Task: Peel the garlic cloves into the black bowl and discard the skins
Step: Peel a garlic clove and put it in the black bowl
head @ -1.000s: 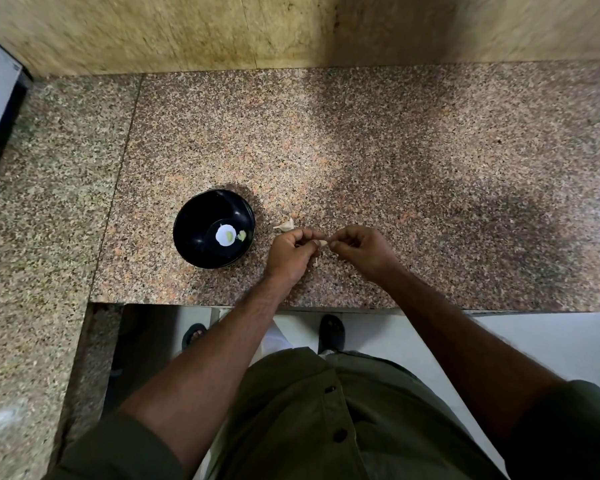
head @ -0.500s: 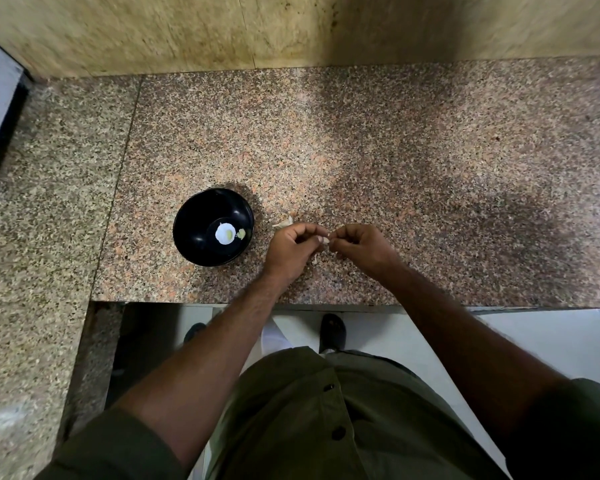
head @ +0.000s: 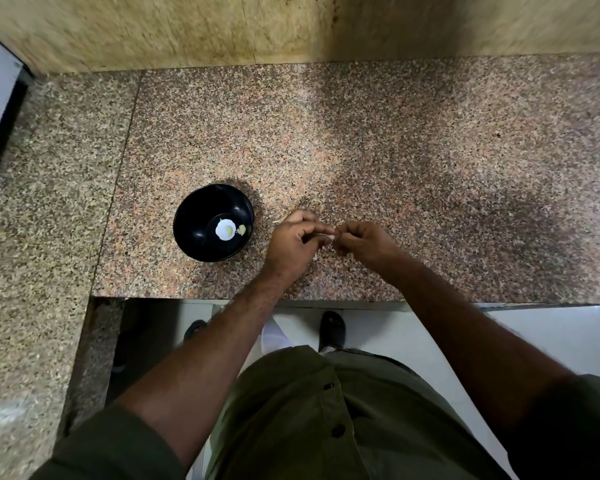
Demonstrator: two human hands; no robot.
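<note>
Both hands, left [head: 293,242] and right [head: 364,240], pinch one garlic clove [head: 333,237] between them, near the bench [head: 430,168] front edge. The black bowl [head: 194,216] stands just left of them; wide free bench lies to their right.

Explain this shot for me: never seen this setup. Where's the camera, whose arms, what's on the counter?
No robot here: a person wears a wide-angle camera on the head, looking down at their own arms. The left hand and right hand meet over the speckled granite counter, pinching a small pale garlic clove between their fingertips. Left of them stands a round black bowl with a white spot and a pale peeled clove inside. A scrap of skin lies behind the left hand.
</note>
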